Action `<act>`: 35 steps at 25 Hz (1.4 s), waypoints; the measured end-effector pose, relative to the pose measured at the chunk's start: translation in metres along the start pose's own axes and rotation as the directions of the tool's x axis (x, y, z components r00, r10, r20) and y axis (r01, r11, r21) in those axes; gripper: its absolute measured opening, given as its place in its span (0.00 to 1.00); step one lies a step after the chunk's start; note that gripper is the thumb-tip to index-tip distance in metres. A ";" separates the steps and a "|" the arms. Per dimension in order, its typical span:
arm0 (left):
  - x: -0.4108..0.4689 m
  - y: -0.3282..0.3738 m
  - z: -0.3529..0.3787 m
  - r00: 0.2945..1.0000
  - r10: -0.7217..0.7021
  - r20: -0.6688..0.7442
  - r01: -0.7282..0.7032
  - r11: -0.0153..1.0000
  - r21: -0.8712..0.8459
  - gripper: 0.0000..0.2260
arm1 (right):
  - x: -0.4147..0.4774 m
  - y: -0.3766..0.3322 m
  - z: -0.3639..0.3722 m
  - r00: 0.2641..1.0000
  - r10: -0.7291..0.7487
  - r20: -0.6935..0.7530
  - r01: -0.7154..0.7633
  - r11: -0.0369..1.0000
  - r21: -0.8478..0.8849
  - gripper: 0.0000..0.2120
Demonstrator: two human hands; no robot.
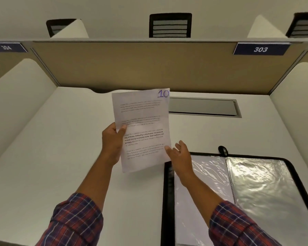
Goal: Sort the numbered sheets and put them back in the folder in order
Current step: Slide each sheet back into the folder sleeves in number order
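Item: sheet [142,128] marked 10, mid-frame, long axis upright, pinched at its left edge by my left hand [112,141]. Right hand [180,153]: open, fingertips touching the sheet's lower right edge. Folder [167,192] lies open on the tabletop [60,139] at lower right, nearest my right hand.

1. The sheet [142,128] bears printed paragraphs too blurred to read; only a handwritten "10" at its top right corner is legible.
2. The left hand [112,141] shows only a thumb on the sheet's face; its fingers lie hidden behind the paper.
3. The folder [256,192] is cut off by the lower and right picture edges, and glare hides what its clear sleeves contain.
4. Behind the partition [132,64], three chairs [170,25] show only their backrest tops.
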State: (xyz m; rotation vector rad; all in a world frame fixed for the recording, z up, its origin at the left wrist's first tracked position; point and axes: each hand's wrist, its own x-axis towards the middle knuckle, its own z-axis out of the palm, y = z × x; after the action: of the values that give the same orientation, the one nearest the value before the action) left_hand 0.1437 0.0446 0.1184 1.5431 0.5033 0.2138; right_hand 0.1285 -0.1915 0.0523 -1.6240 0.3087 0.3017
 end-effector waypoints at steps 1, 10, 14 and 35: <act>-0.005 0.002 -0.004 1.000 -0.005 -0.002 0.005 0.999 -0.032 0.07 | -0.006 0.000 -0.002 0.999 0.038 -0.009 -0.037 0.997 0.069 0.43; -0.076 -0.001 -0.022 0.990 -0.092 0.104 0.119 0.946 -0.301 0.11 | -0.108 0.014 -0.019 0.991 0.068 0.115 -0.129 0.713 0.689 0.24; -0.115 -0.014 -0.007 0.976 -0.104 0.194 0.168 0.922 -0.350 0.13 | -0.155 0.027 -0.034 0.996 0.047 0.077 -0.089 0.625 0.775 0.24; -0.342 -0.087 0.189 0.825 -0.286 0.488 0.359 0.931 -0.061 0.08 | -0.304 0.121 -0.243 0.856 0.336 -0.393 0.152 0.563 0.812 0.16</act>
State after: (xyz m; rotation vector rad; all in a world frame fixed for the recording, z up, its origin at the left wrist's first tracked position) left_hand -0.0904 -0.2782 0.0839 1.2762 0.3410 -0.3798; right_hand -0.1965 -0.4369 0.0722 -0.6843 0.8248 -0.2171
